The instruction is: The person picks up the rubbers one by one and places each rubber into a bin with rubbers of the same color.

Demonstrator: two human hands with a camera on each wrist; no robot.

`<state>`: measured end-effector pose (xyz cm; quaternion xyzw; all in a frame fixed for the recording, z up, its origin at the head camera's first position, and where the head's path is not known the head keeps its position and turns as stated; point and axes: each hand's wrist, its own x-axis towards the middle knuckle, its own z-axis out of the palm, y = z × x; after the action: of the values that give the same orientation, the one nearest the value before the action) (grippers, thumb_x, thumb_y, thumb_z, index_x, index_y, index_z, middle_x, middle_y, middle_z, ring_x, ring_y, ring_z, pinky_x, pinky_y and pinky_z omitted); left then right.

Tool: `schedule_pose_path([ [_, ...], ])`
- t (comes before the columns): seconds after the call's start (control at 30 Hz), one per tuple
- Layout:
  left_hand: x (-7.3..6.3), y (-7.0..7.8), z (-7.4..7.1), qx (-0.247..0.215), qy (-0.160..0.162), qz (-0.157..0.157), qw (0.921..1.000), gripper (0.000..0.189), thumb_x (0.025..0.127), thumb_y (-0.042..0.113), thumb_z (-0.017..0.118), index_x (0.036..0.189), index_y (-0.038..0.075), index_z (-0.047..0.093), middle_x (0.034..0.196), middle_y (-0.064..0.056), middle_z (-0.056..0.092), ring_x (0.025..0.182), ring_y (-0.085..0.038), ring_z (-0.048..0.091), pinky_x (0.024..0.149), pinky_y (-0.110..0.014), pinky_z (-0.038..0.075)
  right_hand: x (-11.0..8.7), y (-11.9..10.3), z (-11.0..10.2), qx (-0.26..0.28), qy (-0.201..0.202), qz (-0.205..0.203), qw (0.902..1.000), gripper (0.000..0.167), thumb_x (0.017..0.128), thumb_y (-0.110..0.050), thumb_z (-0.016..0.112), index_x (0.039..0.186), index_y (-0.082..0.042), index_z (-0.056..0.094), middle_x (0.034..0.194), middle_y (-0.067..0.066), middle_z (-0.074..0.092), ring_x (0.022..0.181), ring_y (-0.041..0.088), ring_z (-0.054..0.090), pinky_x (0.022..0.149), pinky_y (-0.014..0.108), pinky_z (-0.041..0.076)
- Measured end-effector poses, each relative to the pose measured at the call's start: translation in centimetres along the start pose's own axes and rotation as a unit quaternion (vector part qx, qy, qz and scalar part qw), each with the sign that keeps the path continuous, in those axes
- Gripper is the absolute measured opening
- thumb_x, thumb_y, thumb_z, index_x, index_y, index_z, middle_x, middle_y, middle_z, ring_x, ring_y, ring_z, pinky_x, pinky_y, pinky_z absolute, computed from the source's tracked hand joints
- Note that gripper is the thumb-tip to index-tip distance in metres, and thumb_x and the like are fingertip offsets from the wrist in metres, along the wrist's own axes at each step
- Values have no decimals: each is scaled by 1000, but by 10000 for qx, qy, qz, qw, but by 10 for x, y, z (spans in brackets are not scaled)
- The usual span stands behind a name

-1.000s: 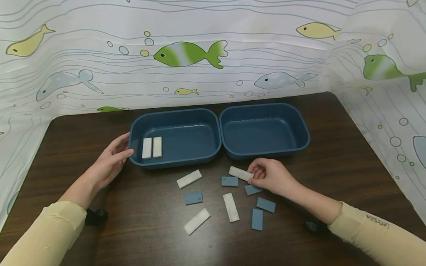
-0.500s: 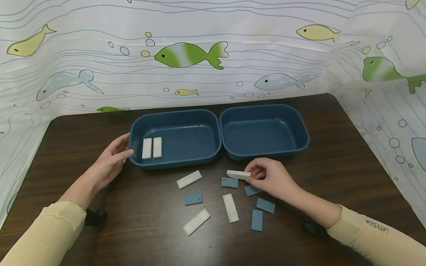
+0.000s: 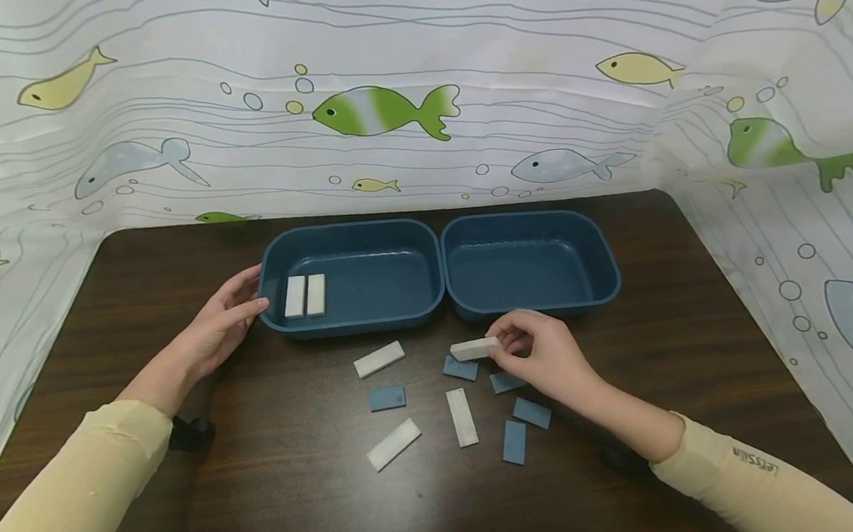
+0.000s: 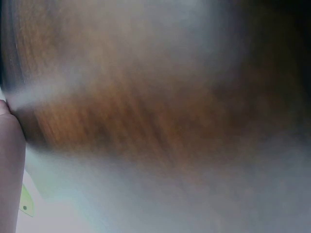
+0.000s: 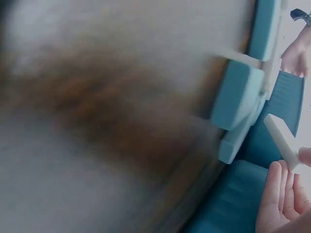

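Note:
My right hand point(image 3: 542, 349) pinches one end of a white rectangular block point(image 3: 472, 349) between thumb and fingers, tilted just over a blue block point(image 3: 460, 368). In the right wrist view the same white block point(image 5: 282, 138) sticks out from the fingertips. My left hand point(image 3: 222, 320) rests against the outer left end of the left blue bin point(image 3: 356, 326), thumb at its rim, other fingers partly hidden behind it. Two white blocks point(image 3: 295, 297) lie side by side inside that bin. Mostly blurred table shows in the left wrist view.
A second blue bin point(image 3: 535, 303) stands against the first one's right side. Loose on the dark wooden table point(image 3: 279, 495) are more white blocks point(image 3: 463, 418) and several blue blocks point(image 3: 515, 442). A fish-print sheet point(image 3: 239, 172) surrounds the back and sides.
The white block in my right hand has been lifted off the table and turned so its left end tips lower. My right hand has shifted slightly left; the left hand stays put.

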<state>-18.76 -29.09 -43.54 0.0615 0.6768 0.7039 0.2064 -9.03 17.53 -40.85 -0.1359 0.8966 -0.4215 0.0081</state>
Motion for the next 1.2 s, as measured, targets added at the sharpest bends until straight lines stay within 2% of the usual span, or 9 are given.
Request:
schedule_pose_path([
  [0.37, 0, 0, 0, -56, -19, 8, 10000, 60, 110, 10, 55, 163, 17, 26, 147, 14, 43, 131, 3, 46, 103, -10, 39, 12, -16, -4, 347, 36, -275, 9990, 19, 89, 1, 82, 106, -5, 77, 104, 9, 76, 87, 16, 70, 79, 26, 63],
  [0.67, -1, 0, 0, -5, -14, 12, 10000, 58, 111, 10, 54, 162, 18, 28, 147, 15, 42, 131, 3, 45, 103, -10, 39, 28, -29, 1, 492, 69, -575, 9971, 19, 90, -2, 82, 108, -7, 77, 102, 7, 75, 87, 16, 68, 83, 35, 63],
  [0.9, 0, 0, 0, 1, -3, -6, 10000, 59, 111, 10, 55, 162, 18, 28, 148, 14, 43, 132, 2, 46, 104, -10, 39, 44, -39, 5, 630, 60, -648, 9959, 21, 90, -2, 83, 110, -6, 77, 105, 9, 76, 88, 19, 69, 85, 44, 62],
  [1.13, 1, 0, 0, 38, 17, -78, 10000, 58, 111, 12, 54, 162, 20, 29, 148, 15, 42, 133, 2, 44, 107, -12, 37, 61, -49, 6, 797, 118, -598, 9950, 20, 92, -6, 83, 111, -4, 77, 103, 11, 77, 88, 20, 70, 82, 27, 59],
  [1.2, 0, 1, -1, 9, 18, -69, 10000, 57, 111, 11, 54, 162, 20, 29, 148, 15, 42, 133, 2, 44, 106, -12, 37, 67, -51, 6, 848, 108, -575, 9947, 20, 92, -7, 82, 111, -4, 77, 103, 11, 77, 89, 21, 69, 83, 25, 59],
])
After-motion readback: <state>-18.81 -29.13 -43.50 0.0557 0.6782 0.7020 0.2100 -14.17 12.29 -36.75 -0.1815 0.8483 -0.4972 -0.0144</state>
